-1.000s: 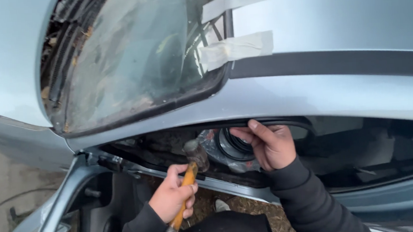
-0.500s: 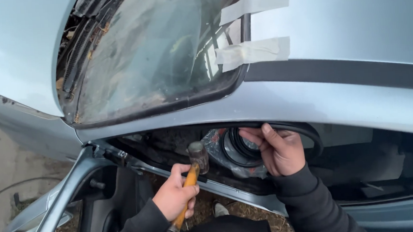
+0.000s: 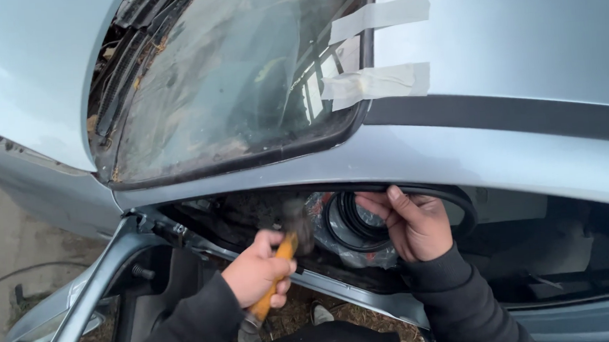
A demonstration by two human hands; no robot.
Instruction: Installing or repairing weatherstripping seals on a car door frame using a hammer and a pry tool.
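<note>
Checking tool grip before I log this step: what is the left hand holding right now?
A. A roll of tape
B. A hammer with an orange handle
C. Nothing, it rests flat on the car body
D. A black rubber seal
B: the left hand is wrapped around the orange handle of a hammer, its head blurred near the door opening, while the right hand grips the black rubber seal.

Hands (image 3: 337, 250) (hammer (image 3: 285, 264), rubber seal (image 3: 350, 221)) inside car (image 3: 459, 161)

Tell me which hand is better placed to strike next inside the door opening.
The left hand, probably. It already grips the orange-handled hammer, whose head is raised just beside the black rubber seal. The right hand is occupied: its fingers pinch that seal at the car roof edge.
</note>
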